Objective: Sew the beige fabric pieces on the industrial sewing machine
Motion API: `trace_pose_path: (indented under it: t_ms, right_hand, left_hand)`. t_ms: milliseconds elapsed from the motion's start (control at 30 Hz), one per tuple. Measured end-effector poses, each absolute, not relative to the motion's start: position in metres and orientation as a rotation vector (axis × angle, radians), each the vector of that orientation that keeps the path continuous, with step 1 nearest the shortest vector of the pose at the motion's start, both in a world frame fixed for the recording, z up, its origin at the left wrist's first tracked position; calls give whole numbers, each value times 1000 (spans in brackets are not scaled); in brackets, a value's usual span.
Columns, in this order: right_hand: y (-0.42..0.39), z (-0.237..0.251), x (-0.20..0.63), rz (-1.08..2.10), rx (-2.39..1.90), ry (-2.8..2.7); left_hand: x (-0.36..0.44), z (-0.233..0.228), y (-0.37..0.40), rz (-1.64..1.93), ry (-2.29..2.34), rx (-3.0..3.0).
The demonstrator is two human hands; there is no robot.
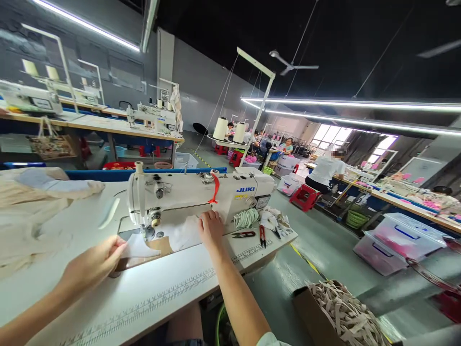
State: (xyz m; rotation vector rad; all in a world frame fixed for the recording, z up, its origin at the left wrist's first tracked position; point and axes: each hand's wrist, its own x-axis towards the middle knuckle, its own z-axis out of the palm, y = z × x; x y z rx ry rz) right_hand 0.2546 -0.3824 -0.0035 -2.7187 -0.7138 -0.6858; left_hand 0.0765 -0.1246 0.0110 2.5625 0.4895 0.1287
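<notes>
My left hand point(99, 259) pinches the edge of a small white fabric piece point(137, 247) with a curved cutout. That piece lies beside the needle and presser foot point(148, 233) of a white sewing machine point(187, 194). Under the machine's arm, more white fabric pieces point(185, 233) lie in a soft pile. My right hand point(212, 228) reaches to the right end of this pile, its fingers curled down on the fabric; the fingertips are partly hidden. A tan patch point(164, 246) shows on the machine bed between the two lots of fabric.
Right of the machine lie red thread snips point(262, 236), a coil of pale cord point(247, 218) and fabric scraps point(273, 221). Cream fabric point(32, 211) is heaped at left. A box of fabric strips point(338, 312) stands on the floor. A co-worker point(327, 169) sits farther back.
</notes>
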Motion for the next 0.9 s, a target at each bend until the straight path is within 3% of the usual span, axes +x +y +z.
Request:
trace_pose_path:
  t_ms: [133,300,567,900]
  right_hand:
    - [-378,-4,252,-633,-2691,-843]
    - [-385,-28,263,-619,-2574,-1014]
    - [-389,-53,284,-1048,-2313,-1111]
    - [-389,-42,280,-1084,-2245,-1129]
  left_hand:
    - [57,25,-111,117,752,2705]
    - [46,16,-106,223,719,2673]
    - [23,7,-13,599,438,2670]
    - [43,21,27,391,424,2875]
